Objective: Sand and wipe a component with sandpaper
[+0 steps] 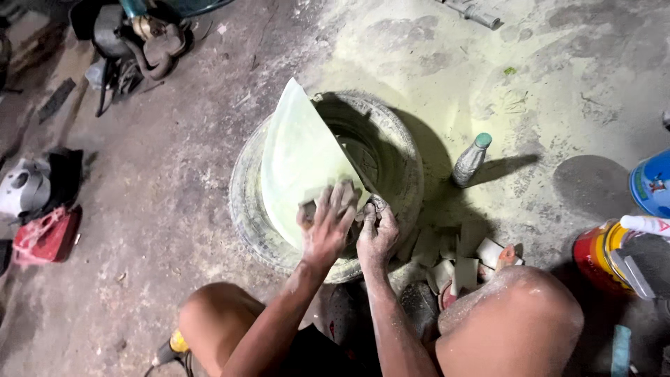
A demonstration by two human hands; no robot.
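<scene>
Head view, pale green panel (300,157) lying tilted on an old tyre (251,209) on the dusty floor (167,209), left hand (326,225) pressing what looks like a sanding pad against its lower edge, right hand (377,234) gripping that edge just beside, plastic bottle (470,160) standing near the tyre

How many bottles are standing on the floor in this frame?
1. A dusty bottle with a green cap stands on the floor right of the tyre, apart from it. Others may be hidden in the clutter at the frame edges.
</scene>
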